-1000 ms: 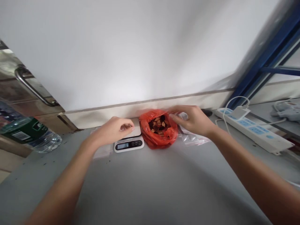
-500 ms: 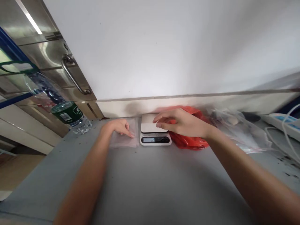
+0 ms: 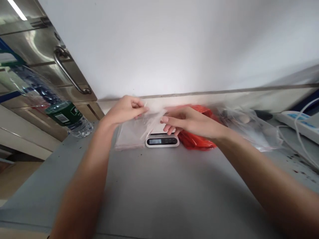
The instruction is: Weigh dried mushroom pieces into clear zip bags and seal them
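Note:
My left hand [image 3: 133, 108] is closed in a pinch on the edge of a clear plastic bag [image 3: 153, 122], raised and tilted above a flat stack of clear bags [image 3: 129, 136]. Beside the stack is a small white digital scale [image 3: 161, 141], its display lit. The lifted bag partly covers the scale's plate. My right hand [image 3: 183, 122] hovers over the plate's right side, thumb and fingers apart, close to the bag's edge. Whether it touches the bag I cannot tell. Behind and below this hand lies a red plastic bag [image 3: 199, 141].
A large clear bottle with a green label [image 3: 64, 114] stands at the table's left. On the right are a clear bag with something inside [image 3: 251, 129], a white device with blue keys [image 3: 299, 122] and a white cable [image 3: 299, 132]. A white wall [image 3: 174, 49] rises behind the grey table [image 3: 159, 189].
My left hand has risen from the stack, lifting one clear bag towards the scale. My right hand's fingers have turned downward over the plate. The view has shifted slightly.

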{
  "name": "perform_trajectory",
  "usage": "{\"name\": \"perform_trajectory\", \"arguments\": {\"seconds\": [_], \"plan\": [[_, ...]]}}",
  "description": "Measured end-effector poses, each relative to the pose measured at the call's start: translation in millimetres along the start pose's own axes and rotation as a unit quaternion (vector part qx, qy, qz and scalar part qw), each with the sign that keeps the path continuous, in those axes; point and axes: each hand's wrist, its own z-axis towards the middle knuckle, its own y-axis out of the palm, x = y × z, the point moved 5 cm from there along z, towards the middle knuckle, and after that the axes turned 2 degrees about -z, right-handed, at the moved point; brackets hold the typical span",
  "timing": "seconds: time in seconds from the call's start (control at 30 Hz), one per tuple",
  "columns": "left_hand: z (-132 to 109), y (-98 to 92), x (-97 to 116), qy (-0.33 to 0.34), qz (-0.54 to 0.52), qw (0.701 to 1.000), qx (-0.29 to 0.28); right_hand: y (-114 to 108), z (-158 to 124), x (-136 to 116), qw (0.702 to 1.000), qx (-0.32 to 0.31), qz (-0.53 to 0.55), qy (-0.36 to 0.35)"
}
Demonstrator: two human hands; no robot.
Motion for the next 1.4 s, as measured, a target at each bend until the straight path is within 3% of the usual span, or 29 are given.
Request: {"name": "perform_trajectory", "arguments": {"seconds": [0.1, 0.2, 0.27, 0.47, 0.7, 0.8, 0.87, 0.97, 1.03, 1.13, 1.27, 1.4], "plan": [[1.7, 13.2, 18.6, 0.029, 0.007, 0.998, 0.053, -1.8, 0.1, 2.4, 0.996, 0.029, 0.064, 0.058], [3.6, 19.8, 23.9, 0.021, 0.045, 0.996, 0.077, -9.0, 0.7, 7.6, 0.991, 0.042, 0.086, 0.097], [4.1, 23.7, 23.2, 0.003, 0.062, 0.997, 0.041, -14.3, 0.5, 10.6, 0.991, 0.036, 0.084, 0.101], [-2.3, 45.2, 30.7, 0.034, 0.026, 0.985, -0.168, -22.1, 1.7, 15.7, 0.995, 0.043, 0.087, 0.032], [-6.5, 55.8, 38.9, 0.074, 0.001, 0.967, -0.243, -20.4, 5.2, 18.5, 0.993, 0.012, 0.117, -0.020], [-1.3, 51.8, 31.7, 0.052, 0.000, 0.978, -0.202, -22.8, 0.7, 14.7, 0.997, 0.019, 0.069, 0.004], [3.4, 45.2, 24.5, 0.012, 0.006, 0.994, -0.112, -25.0, -2.8, 13.6, 0.998, 0.051, -0.005, 0.038], [3.5, 39.8, 23.3, 0.004, 0.047, 0.998, 0.037, -32.3, -7.4, 9.4, 0.969, 0.189, -0.153, 0.043], [0.0, 46.6, 32.4, 0.058, 0.088, 0.991, 0.080, -32.1, -8.8, 3.1, 0.938, 0.262, -0.225, -0.015], [-4.8, 64.0, 43.0, 0.097, 0.140, 0.981, 0.089, -22.6, -4.8, 1.9, 0.936, 0.235, -0.249, -0.083], [-9.8, 78.7, 53.7, 0.180, 0.201, 0.960, 0.076, -21.2, -0.5, 14.0, 0.958, 0.179, -0.223, -0.012], [-13.0, 70.5, 54.6, 0.251, 0.163, 0.951, 0.075, -24.2, -3.6, 12.3, 0.971, 0.169, -0.170, -0.023]]}}
